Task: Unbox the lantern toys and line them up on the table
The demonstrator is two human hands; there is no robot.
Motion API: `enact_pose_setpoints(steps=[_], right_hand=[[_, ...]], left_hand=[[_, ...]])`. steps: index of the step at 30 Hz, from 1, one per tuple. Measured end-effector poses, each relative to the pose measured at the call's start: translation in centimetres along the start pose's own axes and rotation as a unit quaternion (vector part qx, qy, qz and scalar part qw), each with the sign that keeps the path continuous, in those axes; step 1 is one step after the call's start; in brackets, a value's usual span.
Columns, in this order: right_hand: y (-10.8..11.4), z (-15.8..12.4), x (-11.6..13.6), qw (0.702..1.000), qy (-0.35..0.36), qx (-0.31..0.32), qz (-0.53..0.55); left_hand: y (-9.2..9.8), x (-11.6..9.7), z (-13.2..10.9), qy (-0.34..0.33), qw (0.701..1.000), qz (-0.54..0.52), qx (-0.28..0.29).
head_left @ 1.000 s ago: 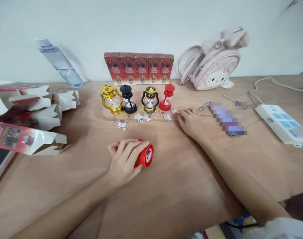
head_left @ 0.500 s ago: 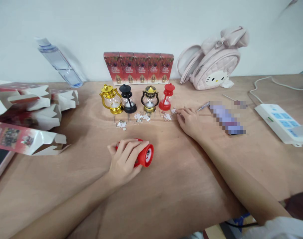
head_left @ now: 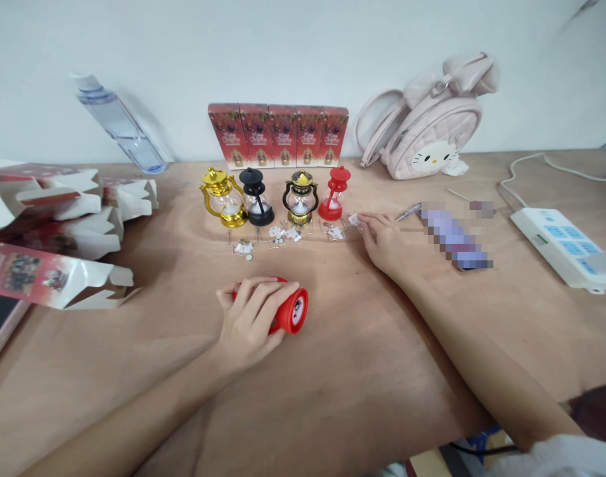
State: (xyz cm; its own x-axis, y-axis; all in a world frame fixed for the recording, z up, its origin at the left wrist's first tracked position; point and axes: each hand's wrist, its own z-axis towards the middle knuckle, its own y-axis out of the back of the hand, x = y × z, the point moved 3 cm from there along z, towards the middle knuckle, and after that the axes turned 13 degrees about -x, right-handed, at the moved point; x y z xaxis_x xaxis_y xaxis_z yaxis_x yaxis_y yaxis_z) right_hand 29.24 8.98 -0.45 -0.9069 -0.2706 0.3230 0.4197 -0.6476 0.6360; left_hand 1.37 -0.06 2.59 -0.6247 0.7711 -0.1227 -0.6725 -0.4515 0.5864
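My left hand is wrapped round a red lantern lying on its side, its base facing right with a small metal part inside. My right hand rests on the table, fingertips together at a small white piece; whether anything is pinched is too small to tell. Behind stand a gold lantern, a black lantern, a black-and-gold lantern and another red lantern. Small white pieces, wire bits and round discs lie in front of them.
Red boxes line the wall beside a pink bag. A clear bottle leans at the back left, above opened cartons. To the right are a screwdriver, a blurred-out object and a white power strip.
My right hand has shifted slightly to the right, and the small white piece at its fingertips has moved right too. My left hand and the red lantern have stayed nearly still.
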Motion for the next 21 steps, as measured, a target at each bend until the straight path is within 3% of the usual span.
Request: enact_pose_setpoints(steps=[5,8,12,14,17,20,21], right_hand=[[0.1,-0.1,-0.5,0.998,-0.038,-0.038,-0.037],[0.2,-0.3,-0.3,0.996,-0.060,-0.029,-0.068],[0.2,-0.3,0.3,0.997,-0.030,0.016,-0.074],[0.2,-0.2,0.5,0.997,-0.005,0.011,-0.075],[0.9,-0.1,1.8,0.994,0.061,-0.064,-0.062],[3.0,-0.8,5.4,0.971,0.154,-0.185,0.009],[3.9,-1.2,6.9,0.969,0.154,-0.192,0.034]], left_hand=[[0.0,0.0,0.0,-0.002,1.000,0.001,-0.001],[0.0,0.0,0.0,0.000,1.000,0.002,0.000],[0.0,0.0,0.0,-0.002,1.000,0.003,0.006],[0.0,0.0,-0.1,-0.003,1.000,0.002,0.008],[0.1,-0.1,0.1,0.000,1.000,0.003,0.008],[0.2,-0.2,0.3,0.003,1.000,0.004,0.008],[0.3,-0.3,0.4,0.004,1.000,0.003,0.010]])
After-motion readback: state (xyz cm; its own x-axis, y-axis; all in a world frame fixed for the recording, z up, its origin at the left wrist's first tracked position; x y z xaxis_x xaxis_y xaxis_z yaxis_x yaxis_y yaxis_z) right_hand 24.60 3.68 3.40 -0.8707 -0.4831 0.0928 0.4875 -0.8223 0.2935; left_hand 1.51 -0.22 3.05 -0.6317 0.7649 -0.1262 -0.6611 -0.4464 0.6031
